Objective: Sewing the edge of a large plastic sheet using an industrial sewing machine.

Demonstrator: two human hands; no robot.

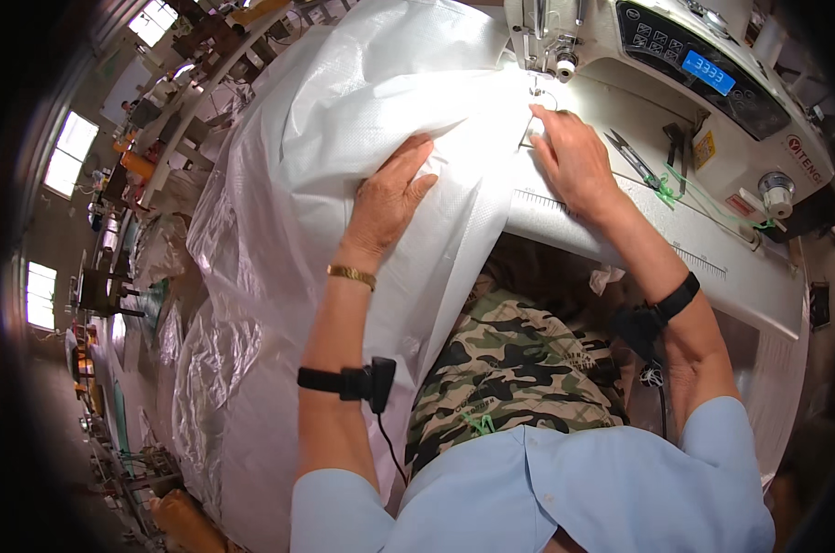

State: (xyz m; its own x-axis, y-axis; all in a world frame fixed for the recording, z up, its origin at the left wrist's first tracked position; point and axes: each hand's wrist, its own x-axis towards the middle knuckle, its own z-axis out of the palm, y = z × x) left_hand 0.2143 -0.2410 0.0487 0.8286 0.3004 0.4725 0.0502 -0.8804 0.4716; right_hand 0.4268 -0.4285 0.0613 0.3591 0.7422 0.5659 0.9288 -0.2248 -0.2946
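A large sheet of white woven plastic (344, 120) runs under the needle area of a sewing machine (565, 46) and hangs down over my left side. My left hand (390, 198) is closed on a fold of it, thumb apart from the bunched fingers, left of the needle. Close to the presser foot (537, 90), my right hand (576, 161) lies on the machine bed beside the sheet's right edge. Its index finger and thumb are apart, with nothing visible between them; the other fingers are partly hidden. Bright lamp glare washes out the sheet near the needle.
Thread snips (631, 158) and green threads (664, 191) lie on the machine bed right of my right hand. A dark-handled tool (677, 147) is beside them. The control panel (703, 69) is lit. More clear plastic (205, 369) lies heaped at left.
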